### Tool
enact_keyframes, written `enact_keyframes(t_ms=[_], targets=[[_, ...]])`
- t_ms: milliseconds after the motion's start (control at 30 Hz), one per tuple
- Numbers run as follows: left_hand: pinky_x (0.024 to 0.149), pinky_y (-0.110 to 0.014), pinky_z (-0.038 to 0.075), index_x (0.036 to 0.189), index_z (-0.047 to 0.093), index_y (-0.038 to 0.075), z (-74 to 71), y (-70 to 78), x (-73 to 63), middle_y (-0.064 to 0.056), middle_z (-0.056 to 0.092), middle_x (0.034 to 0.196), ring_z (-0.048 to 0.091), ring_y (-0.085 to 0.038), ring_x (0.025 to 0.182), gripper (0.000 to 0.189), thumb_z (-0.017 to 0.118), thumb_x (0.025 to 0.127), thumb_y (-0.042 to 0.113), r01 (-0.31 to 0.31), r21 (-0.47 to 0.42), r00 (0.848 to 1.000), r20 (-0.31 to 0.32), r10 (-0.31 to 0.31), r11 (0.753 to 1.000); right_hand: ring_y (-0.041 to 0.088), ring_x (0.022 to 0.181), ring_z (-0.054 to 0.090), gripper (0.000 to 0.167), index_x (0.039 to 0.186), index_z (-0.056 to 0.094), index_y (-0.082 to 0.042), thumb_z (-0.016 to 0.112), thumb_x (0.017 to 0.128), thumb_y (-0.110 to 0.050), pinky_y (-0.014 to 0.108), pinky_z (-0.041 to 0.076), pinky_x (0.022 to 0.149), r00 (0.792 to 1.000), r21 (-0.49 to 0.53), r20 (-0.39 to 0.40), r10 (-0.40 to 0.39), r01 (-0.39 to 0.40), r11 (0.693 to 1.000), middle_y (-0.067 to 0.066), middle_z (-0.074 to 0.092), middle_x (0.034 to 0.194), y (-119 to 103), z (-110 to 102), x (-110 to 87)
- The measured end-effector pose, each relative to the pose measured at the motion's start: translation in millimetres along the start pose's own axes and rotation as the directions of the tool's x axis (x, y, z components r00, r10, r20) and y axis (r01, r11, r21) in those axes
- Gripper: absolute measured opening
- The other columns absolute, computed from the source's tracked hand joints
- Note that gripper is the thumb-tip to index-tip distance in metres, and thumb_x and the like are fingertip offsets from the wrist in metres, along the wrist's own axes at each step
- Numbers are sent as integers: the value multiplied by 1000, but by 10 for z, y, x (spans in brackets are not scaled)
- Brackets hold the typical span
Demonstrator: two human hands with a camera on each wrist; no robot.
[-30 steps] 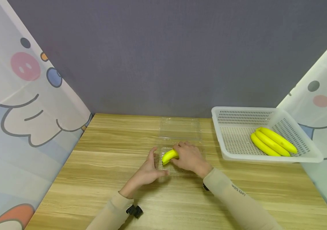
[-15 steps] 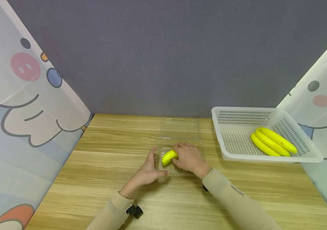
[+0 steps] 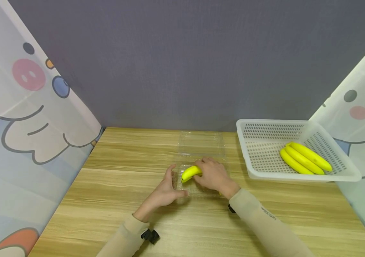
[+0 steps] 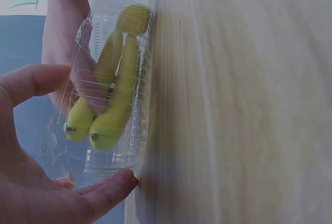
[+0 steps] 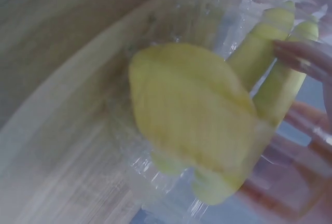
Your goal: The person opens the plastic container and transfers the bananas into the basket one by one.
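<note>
A clear plastic clamshell box (image 3: 198, 193) lies on the wooden table, its lid folded back. My left hand (image 3: 166, 191) spans the box's left end, thumb at the near corner and fingers at the far one. My right hand (image 3: 212, 175) grips yellow bananas (image 3: 191, 173) from above, over the box's base. Through the clear wall in the left wrist view, two bananas (image 4: 122, 89) joined at one end show side by side. In the right wrist view, a blurred yellow banana end (image 5: 192, 105) fills the middle. The palm hides most of the bananas in the head view.
On the right stands a white perforated basket (image 3: 249, 157) with a bunch of yellow bananas (image 3: 304, 159) inside. The open lid (image 3: 201, 144) lies behind the base. A grey partition (image 3: 176, 64) rises at the table's back edge, with printed curtains at both sides.
My right hand has shifted slightly back and to the right with the bananas. A yellow tip now shows below its wrist. My left hand stays in place at the box.
</note>
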State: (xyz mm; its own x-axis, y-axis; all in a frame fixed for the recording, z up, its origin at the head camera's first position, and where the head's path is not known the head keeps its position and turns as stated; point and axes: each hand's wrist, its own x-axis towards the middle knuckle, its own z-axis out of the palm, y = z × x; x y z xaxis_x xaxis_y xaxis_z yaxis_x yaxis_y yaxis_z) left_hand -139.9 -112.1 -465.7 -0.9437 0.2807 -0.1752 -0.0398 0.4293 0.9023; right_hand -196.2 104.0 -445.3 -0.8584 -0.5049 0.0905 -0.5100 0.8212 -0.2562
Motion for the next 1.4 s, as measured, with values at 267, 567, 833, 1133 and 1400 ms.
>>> enact_keyframes(t_ms=[267, 567, 833, 1133, 1400], targets=[[105, -69, 37, 162, 3, 11, -2, 4, 0, -32, 26, 156, 38, -52, 137, 116, 84, 81, 25, 7, -6, 1000, -1, -7, 1000, 18, 84, 52, 49, 128, 68, -11, 72, 85, -35, 35, 51, 62, 1000, 27, -7, -9, 9, 1000, 3, 62, 100, 16, -19, -13], [103, -69, 39, 162, 3, 11, 0, 11, -8, -32, 26, 157, 42, -51, 134, 116, 84, 81, 26, 6, 0, 1000, -6, -6, 1000, 16, 82, 50, 49, 126, 69, -13, 70, 83, -37, 32, 47, 63, 999, 72, -36, 2, 1, 997, -1, 59, 96, 21, -47, -11], [101, -68, 41, 162, 3, 11, 1, 12, -12, -32, 25, 157, 43, -51, 133, 115, 84, 81, 25, 2, 1, 1000, -4, -2, 1000, 16, 83, 52, 46, 123, 70, -13, 70, 84, -37, 31, 48, 63, 998, 79, -62, -9, 14, 997, -1, 61, 97, 25, -72, -2], [101, -69, 41, 162, 1, 10, -6, 11, -20, -32, 23, 157, 40, -53, 135, 115, 83, 83, 25, 6, -8, 1000, 5, -6, 1000, 15, 83, 52, 46, 123, 70, -11, 70, 86, -36, 32, 49, 65, 996, 66, -90, -17, 23, 998, 1, 62, 99, 16, -105, 27], [103, -67, 40, 161, 3, 9, -6, 18, -15, -31, 24, 155, 36, -51, 138, 115, 84, 82, 24, 1, -6, 1000, 0, -1, 1000, 17, 84, 53, 45, 122, 70, -9, 71, 85, -34, 36, 50, 69, 993, 71, -118, -14, 23, 997, 3, 61, 101, 35, -136, 40]])
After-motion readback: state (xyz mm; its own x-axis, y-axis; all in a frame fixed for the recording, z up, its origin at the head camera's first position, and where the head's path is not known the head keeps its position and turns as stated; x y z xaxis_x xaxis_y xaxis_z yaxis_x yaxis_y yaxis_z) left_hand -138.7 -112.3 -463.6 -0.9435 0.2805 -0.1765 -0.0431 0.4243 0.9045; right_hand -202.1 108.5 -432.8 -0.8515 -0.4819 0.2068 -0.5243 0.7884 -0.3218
